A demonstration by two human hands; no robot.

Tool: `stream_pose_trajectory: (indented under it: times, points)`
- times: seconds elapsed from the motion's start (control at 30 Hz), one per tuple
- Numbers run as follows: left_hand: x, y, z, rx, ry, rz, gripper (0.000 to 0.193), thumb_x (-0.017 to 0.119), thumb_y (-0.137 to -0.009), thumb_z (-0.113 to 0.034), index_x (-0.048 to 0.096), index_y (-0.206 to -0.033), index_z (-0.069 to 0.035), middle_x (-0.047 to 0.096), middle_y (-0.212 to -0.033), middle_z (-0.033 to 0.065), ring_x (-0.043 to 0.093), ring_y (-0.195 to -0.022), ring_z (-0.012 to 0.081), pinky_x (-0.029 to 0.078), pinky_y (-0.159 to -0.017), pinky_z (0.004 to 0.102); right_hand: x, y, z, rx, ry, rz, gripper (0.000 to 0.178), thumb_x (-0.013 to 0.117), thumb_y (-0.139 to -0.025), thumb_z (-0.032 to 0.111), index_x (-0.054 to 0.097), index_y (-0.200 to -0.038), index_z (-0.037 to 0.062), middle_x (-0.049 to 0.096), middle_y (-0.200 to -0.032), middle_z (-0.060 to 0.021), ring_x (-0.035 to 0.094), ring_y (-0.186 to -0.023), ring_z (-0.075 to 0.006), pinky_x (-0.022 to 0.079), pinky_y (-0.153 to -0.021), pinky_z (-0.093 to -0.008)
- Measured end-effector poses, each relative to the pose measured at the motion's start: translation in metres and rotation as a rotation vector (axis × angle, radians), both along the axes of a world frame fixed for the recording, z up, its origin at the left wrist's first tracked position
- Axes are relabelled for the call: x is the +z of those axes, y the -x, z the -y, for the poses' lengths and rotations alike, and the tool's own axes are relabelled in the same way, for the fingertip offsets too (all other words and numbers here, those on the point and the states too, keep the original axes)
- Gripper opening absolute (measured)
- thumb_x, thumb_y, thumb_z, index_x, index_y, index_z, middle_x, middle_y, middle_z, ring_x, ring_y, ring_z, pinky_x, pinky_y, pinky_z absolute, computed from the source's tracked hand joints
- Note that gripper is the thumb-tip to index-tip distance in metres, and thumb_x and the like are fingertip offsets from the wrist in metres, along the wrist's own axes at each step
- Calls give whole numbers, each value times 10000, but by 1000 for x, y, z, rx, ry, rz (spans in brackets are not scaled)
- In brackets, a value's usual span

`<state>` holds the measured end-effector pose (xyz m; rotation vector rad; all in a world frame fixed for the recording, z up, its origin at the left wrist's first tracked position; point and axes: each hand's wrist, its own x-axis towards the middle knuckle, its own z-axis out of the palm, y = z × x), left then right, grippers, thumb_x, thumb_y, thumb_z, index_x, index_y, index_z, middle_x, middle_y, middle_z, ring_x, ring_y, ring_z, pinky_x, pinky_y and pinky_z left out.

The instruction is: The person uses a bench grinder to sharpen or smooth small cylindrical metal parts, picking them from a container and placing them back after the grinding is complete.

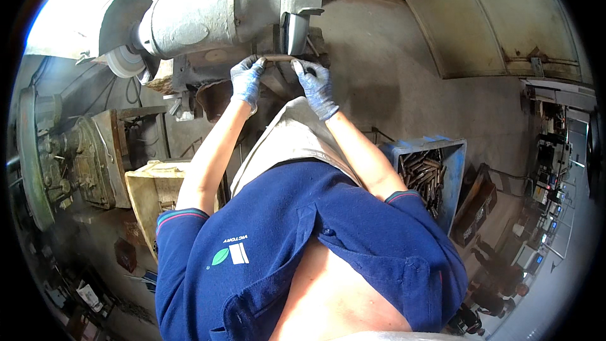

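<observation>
A short brown metal rod (276,58) lies crosswise between my two gloved hands. My left hand (247,82), in a blue-grey glove, is closed on its left end. On the right end, the thumb and fingers of my right hand (316,88) pinch it, in a glove of the same kind. Just beyond the rod is the right-hand wheel (298,35) of a large grey bench grinder (192,22). Whether rod and wheel touch, I cannot tell.
To my right stands a blue crate (459,180) holding many metal rods (424,177). A worn yellowish bin (140,199) is at my left, beside a greenish machine (88,158). A white wheel (124,62) sits at the grinder's left end. Metal panels (499,19) stand far right.
</observation>
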<state>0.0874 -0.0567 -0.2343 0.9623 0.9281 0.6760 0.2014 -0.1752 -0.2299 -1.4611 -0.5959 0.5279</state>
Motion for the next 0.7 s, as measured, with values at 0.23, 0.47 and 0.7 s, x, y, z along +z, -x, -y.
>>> stream_pose_trajectory:
  times: [0.23,0.47,0.7]
  points:
    - [-11,-29,12,-109,-25,-13,104,609,-858,-59,648,-913,20,654,-779,57,586,-643,129,492,-610,265,-6,-29,22,-21,91,-28,277,651,-850,203,609,-684,-15,467,-588,64,376,-601,-42,367,-542,-258]
    - [-18,-19,-2,-71,-32,-113,111,611,-849,-52,636,-914,34,644,-792,64,579,-663,129,475,-622,253,6,-14,7,-20,41,-133,239,659,-846,181,638,-671,21,511,-603,74,407,-590,-30,361,-546,-235]
    - [-18,-1,-16,-24,-86,-70,115,603,-861,-55,629,-926,36,645,-775,56,570,-621,117,466,-598,236,-13,-5,-8,76,35,-309,218,630,-876,167,675,-874,-46,671,-876,-77,627,-816,-112,495,-799,-252]
